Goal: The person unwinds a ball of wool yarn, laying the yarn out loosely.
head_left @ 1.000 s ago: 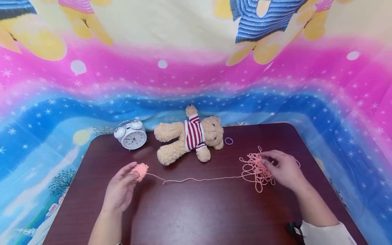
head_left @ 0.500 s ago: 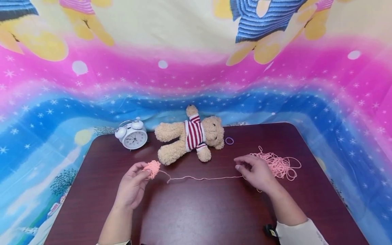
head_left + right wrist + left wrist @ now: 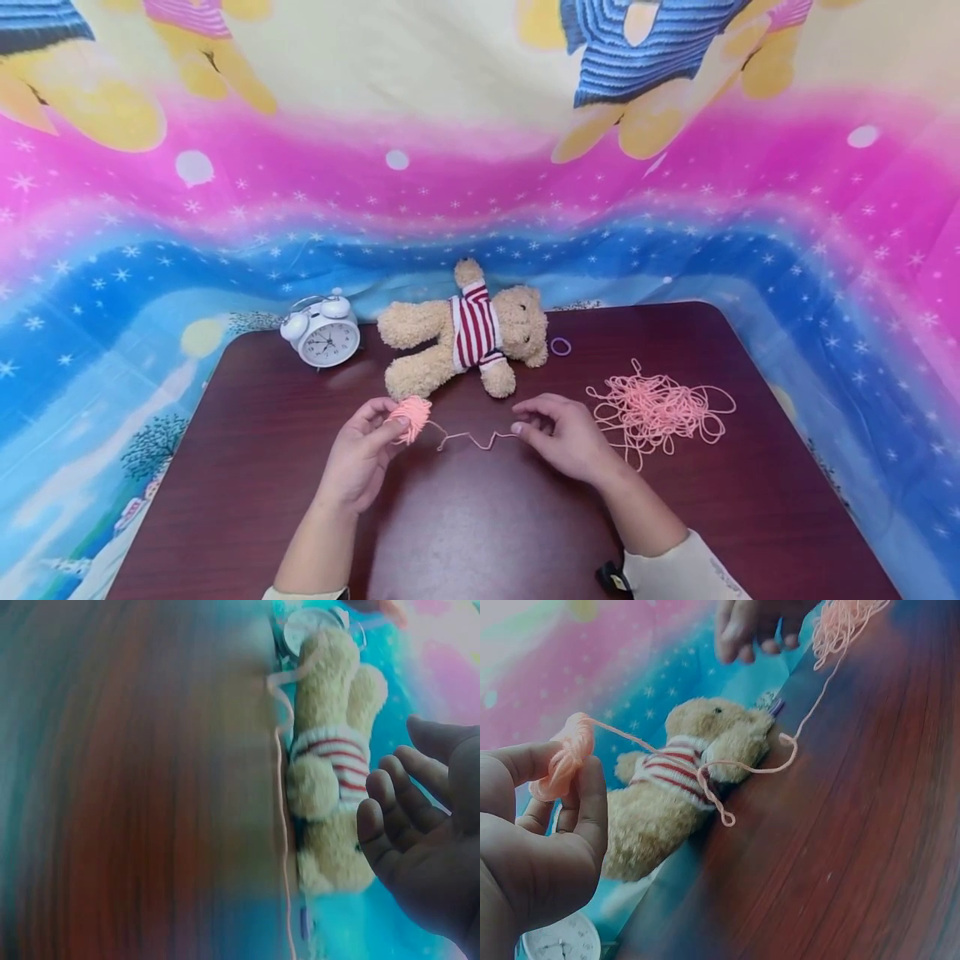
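Note:
My left hand pinches a small wound bundle of peach-coloured yarn between thumb and fingers, held up above the table. From the bundle a single kinked strand runs rightward to a loose, tangled pile of the same yarn on the right of the table. Between bundle and pile is my right hand, its fingers loosely bent. The right wrist view shows its thumb apart from the fingers and nothing between them. In the head view this hand covers part of the strand.
A teddy bear in a red-and-white striped shirt lies on its back behind the hands. White alarm clock stands back left; a purple hair tie lies beside the bear's head. A printed cloth surrounds the dark table.
My right hand has left the yarn pile and moved left toward the middle. My left hand has carried the yarn bundle to the right, bringing the hands closer together.

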`<state>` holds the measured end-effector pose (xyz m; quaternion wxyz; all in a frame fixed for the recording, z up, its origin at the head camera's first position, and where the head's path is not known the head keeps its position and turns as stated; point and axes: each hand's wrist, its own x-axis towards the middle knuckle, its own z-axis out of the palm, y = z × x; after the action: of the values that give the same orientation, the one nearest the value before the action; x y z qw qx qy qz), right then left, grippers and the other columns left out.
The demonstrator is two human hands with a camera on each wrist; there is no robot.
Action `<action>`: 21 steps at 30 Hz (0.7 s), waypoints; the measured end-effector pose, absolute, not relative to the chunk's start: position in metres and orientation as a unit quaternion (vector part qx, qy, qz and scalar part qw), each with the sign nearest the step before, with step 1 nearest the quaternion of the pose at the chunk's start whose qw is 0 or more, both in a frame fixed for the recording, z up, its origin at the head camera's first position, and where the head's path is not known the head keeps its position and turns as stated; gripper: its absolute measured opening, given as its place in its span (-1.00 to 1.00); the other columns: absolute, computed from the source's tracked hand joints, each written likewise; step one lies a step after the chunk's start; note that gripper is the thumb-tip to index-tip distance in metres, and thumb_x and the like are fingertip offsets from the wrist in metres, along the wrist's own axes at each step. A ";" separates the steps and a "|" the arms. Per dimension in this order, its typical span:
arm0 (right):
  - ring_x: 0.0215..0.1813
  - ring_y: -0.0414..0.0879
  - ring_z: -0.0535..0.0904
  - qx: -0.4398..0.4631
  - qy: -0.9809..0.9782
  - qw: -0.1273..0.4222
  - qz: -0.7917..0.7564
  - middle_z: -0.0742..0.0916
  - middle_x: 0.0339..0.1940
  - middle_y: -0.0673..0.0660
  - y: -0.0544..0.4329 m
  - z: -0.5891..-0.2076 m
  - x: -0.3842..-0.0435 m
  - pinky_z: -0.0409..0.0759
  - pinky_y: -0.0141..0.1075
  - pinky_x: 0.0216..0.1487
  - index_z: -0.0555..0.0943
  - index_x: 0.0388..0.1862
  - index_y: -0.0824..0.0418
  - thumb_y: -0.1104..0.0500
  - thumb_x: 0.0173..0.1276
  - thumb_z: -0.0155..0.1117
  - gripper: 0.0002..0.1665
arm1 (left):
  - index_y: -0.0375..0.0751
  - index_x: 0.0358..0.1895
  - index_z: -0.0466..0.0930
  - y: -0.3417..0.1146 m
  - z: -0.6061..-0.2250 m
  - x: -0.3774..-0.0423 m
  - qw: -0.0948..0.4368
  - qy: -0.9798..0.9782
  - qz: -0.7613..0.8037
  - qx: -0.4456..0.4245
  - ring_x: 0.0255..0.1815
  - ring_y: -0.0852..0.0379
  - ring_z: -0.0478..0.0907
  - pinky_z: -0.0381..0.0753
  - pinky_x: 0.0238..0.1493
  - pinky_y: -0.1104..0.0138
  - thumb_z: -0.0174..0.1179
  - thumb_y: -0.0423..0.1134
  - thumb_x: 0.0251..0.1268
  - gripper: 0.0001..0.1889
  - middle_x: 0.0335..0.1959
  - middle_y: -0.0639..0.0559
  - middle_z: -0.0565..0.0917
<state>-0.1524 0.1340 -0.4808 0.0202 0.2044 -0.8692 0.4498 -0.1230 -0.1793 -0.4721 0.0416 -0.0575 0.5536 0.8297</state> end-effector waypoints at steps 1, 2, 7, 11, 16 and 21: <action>-0.33 -0.27 0.60 0.211 -0.866 0.021 0.454 0.70 -0.29 -0.14 0.129 -0.481 -0.152 0.64 -0.37 -0.31 0.77 0.02 0.10 0.10 0.35 0.52 -0.71 | -0.14 -0.11 0.51 -0.176 -0.472 -0.123 0.044 0.554 0.829 -0.053 -0.30 0.20 0.67 0.68 -0.15 0.31 0.21 -0.53 0.36 -0.79 -0.25 0.05 0.70; -0.33 -0.27 0.60 0.219 -0.861 0.022 0.458 0.71 -0.29 -0.11 0.125 -0.482 -0.152 0.65 -0.37 -0.31 0.77 0.02 0.12 0.10 0.35 0.52 -0.71 | -0.15 -0.10 0.50 -0.174 -0.471 -0.123 0.047 0.555 0.829 -0.050 -0.29 0.20 0.66 0.68 -0.16 0.31 0.21 -0.53 0.36 -0.79 -0.24 0.04 0.70; -0.32 -0.27 0.61 0.250 -0.842 0.025 0.478 0.75 -0.19 0.02 0.104 -0.482 -0.150 0.68 -0.32 -0.31 0.76 0.04 0.18 0.11 0.34 0.53 -0.67 | -0.19 -0.09 0.48 -0.161 -0.468 -0.122 0.061 0.554 0.829 -0.039 -0.31 0.19 0.64 0.66 -0.19 0.32 0.16 -0.56 0.38 -0.80 -0.26 0.06 0.66; -0.29 -0.27 0.62 0.265 -0.831 0.022 0.488 0.76 -0.12 0.08 0.090 -0.481 -0.148 0.70 -0.29 -0.28 0.76 0.04 0.19 0.13 0.34 0.52 -0.67 | -0.21 -0.09 0.47 -0.152 -0.467 -0.122 0.065 0.550 0.832 -0.040 -0.31 0.18 0.64 0.65 -0.20 0.33 0.19 -0.56 0.35 -0.78 -0.25 0.04 0.65; -0.25 -0.28 0.65 0.275 -0.824 0.021 0.494 0.77 -0.05 0.01 0.078 -0.479 -0.145 0.71 -0.33 -0.26 0.77 0.01 0.14 0.16 0.31 0.54 -0.70 | -0.22 -0.06 0.46 -0.144 -0.465 -0.121 0.071 0.551 0.830 -0.044 -0.28 0.16 0.65 0.66 -0.18 0.32 0.24 -0.54 0.29 -0.75 -0.20 -0.03 0.65; -0.28 -0.30 0.64 0.273 -0.826 0.033 0.492 0.76 -0.09 -0.07 0.072 -0.476 -0.144 0.68 -0.35 -0.29 0.78 -0.09 0.08 0.15 0.33 0.52 -0.81 | -0.26 -0.04 0.46 -0.139 -0.464 -0.121 0.074 0.552 0.829 -0.048 -0.27 0.14 0.64 0.68 -0.17 0.31 0.24 -0.56 0.28 -0.73 -0.18 -0.06 0.64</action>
<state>-0.1440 0.0715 -0.4758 0.0332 0.2730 -0.8258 0.4924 -0.1215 -0.1395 -0.4645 0.0744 -0.0478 0.5522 0.8290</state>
